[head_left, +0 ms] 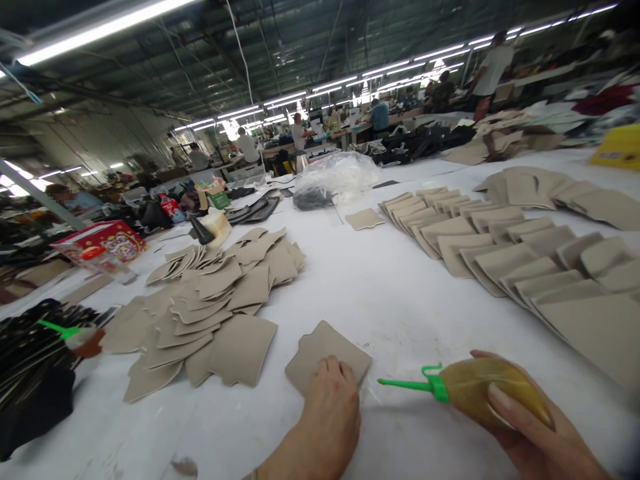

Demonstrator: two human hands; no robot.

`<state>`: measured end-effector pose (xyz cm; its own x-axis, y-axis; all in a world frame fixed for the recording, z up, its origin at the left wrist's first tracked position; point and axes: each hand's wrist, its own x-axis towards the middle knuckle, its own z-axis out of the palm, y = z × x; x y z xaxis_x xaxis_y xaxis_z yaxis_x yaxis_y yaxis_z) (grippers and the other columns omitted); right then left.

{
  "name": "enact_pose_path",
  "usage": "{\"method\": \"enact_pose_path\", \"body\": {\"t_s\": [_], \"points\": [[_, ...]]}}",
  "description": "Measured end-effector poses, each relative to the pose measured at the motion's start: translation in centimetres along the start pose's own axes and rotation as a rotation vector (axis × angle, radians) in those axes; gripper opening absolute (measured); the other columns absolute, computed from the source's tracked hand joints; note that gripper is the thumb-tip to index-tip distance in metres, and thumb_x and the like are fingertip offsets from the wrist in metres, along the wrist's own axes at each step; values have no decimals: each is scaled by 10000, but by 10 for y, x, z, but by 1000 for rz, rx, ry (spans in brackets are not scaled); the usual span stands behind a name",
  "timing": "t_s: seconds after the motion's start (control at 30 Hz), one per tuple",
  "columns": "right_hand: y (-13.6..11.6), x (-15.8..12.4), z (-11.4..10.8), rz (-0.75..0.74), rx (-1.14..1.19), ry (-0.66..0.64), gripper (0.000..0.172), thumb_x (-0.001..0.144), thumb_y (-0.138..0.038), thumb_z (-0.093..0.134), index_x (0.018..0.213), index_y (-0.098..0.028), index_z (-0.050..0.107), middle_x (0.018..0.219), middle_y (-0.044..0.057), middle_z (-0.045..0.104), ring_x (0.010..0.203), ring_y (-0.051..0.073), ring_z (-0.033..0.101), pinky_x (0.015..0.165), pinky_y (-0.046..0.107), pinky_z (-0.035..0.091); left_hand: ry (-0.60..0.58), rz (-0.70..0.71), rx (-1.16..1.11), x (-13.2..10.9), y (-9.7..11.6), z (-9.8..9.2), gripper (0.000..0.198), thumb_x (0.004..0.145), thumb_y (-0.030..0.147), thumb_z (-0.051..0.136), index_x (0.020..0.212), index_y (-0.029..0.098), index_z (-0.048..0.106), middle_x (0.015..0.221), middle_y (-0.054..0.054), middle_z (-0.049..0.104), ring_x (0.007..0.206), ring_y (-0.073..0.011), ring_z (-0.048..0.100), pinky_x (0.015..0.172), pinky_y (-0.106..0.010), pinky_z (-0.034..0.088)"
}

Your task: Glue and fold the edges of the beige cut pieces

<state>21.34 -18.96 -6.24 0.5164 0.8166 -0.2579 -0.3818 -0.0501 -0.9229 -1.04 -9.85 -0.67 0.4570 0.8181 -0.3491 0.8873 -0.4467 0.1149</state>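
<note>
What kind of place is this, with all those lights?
It looks like a factory or big workshop. Rows of ceiling lights run overhead, people are at worktables farther back, and many beige pieces lie on a white table.

A single panel (320, 341) is lying on the worktable (350, 280) beneath the left hand (333, 403), while a squeeze bottle (487, 387) is resting in the right hand (543, 427), to its right. A heap of panels (233, 293) is sitting to the left, with a second bottle (84, 339) lying just beside its left edge. Overlapping rows of panels (500, 250) are stretching along the right; plastic wrapping (347, 175) is lying farther back, between both groups.
</note>
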Motion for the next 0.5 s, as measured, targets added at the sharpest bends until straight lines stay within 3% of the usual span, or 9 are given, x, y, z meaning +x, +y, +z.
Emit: {"method": "enact_pose_path", "body": {"t_s": [0.1, 0.23, 0.37, 0.5], "points": [[-9, -1, 3, -32, -74, -71, 763, 656, -469, 837, 1291, -264, 468, 1083, 88, 646, 996, 303, 612, 809, 280, 538, 12, 45, 6, 8, -6, -1, 385, 759, 36, 416, 1106, 82, 576, 1035, -163, 579, 964, -287, 556, 823, -401, 480], [-12, -4, 6, -123, -171, -74, 678, 697, -466, 815, 1250, -268, 477, 1061, 62, 647, 974, 257, 618, 780, 219, 529, 16, 126, -25, 18, -18, -10, 328, 834, 98, 377, 1072, 141, 599, 992, -111, 608, 875, -235, 595, 795, -351, 481], [-10, -4, 10, -370, -373, 6, 578, 756, -501, 745, 1235, -261, 527, 1049, 42, 621, 923, 238, 618, 738, 208, 537, 52, 198, -71, 23, -20, -8, 465, 866, 137, 370, 1307, 220, 489, 991, -80, 619, 822, -211, 606, 759, -324, 476], [-14, -2, 17, -626, -651, 9, 507, 798, -475, 713, 1231, -274, 542, 1165, 36, 569, 1025, 250, 578, 869, 258, 496, 92, 205, -155, 29, -16, 3, 495, 882, 154, 345, 1350, 250, 472, 967, -78, 625, 822, -216, 615, 764, -324, 471]]}}
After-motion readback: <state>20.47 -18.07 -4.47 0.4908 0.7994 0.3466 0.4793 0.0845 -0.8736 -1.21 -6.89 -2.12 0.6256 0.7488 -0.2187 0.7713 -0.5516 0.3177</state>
